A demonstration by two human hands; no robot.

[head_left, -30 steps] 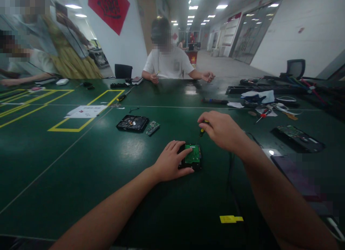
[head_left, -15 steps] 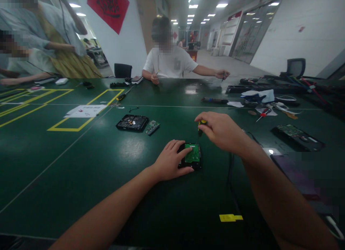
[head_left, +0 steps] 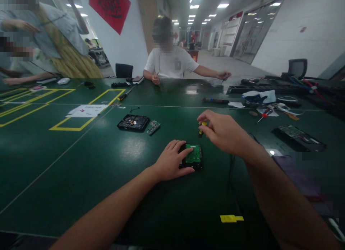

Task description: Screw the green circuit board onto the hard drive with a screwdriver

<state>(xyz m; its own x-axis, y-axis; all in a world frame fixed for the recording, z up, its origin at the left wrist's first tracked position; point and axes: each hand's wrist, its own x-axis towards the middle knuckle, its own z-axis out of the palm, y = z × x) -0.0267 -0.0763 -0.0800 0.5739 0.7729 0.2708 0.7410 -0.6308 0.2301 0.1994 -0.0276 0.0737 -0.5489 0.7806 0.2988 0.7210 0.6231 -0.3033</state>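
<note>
- The left hand (head_left: pixel 172 160) presses flat on the drive (head_left: pixel 193 157), mid-table (head_left: pixel 81 163).
- The right hand (head_left: pixel 222 131) pinches the screwdriver (head_left: pixel 201 128).
- Keep the drive from sliding.
- The tip probably sits above a screw; hold it straight.

An electronics repair or disassembly workshop. A long dark green surface (head_left: pixel 81 163) marked with yellow tape lines (head_left: pixel 67 129) carries opened hard drives (head_left: pixel 133 123), loose circuit boards (head_left: pixel 153 127), screwdrivers (head_left: pixel 124 96) and cables. Other people (head_left: pixel 172 59) sit working at it. Ceiling strip lights run down a long corridor behind.
</note>
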